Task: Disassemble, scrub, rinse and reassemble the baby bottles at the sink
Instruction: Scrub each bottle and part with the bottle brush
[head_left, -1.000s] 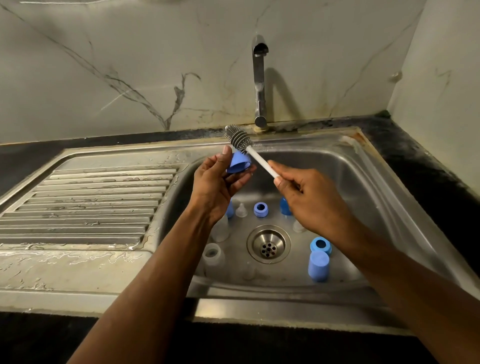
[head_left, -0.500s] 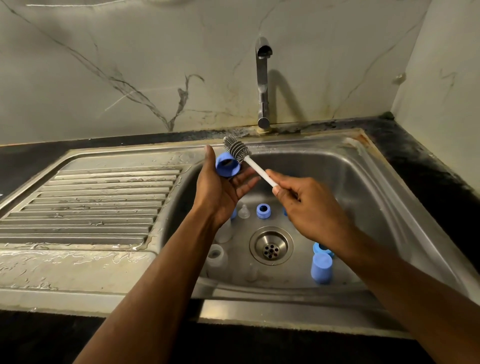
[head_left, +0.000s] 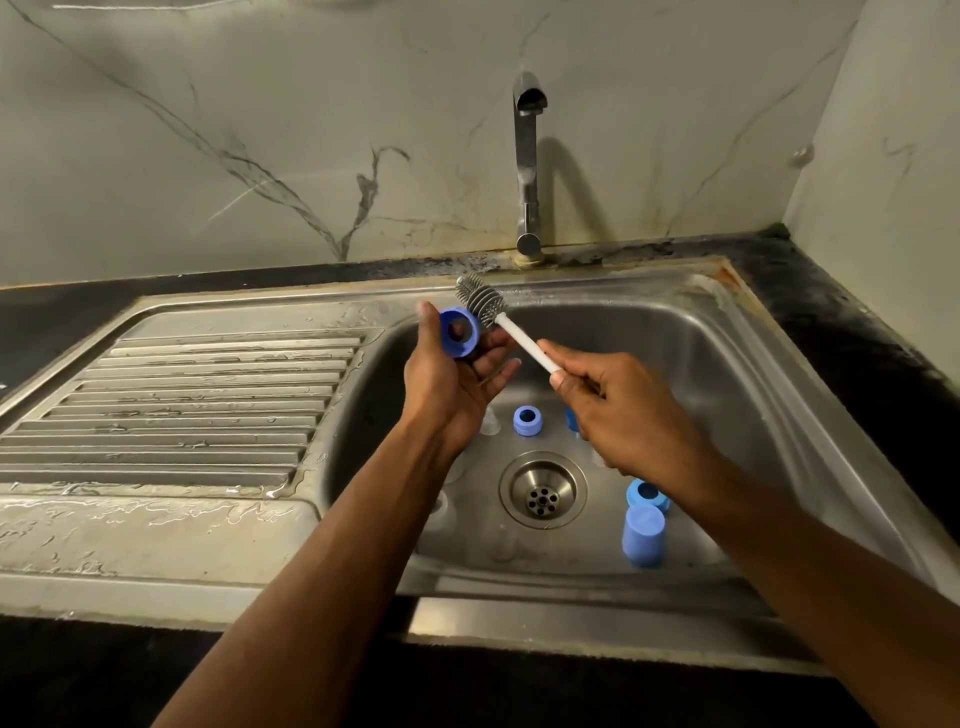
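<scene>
between the curled fingers (head_left: 493, 358) and thumb of the left hand (head_left: 447, 379) sat a blue collar ring (head_left: 459, 331); right hand (head_left: 628, 415) pinched the brush (head_left: 480, 300) handle, bristles just beyond the ring. a wet, loose grip risked dropping it into the sink (head_left: 737, 364)

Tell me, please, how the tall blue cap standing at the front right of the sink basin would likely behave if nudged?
The blue cap looks like hollow plastic, so probably light. It stands upright and taller than wide, so a nudge might tip it, and its round side would let it roll. The steel sink looks smooth, perhaps wet, so it may slide instead.
</scene>
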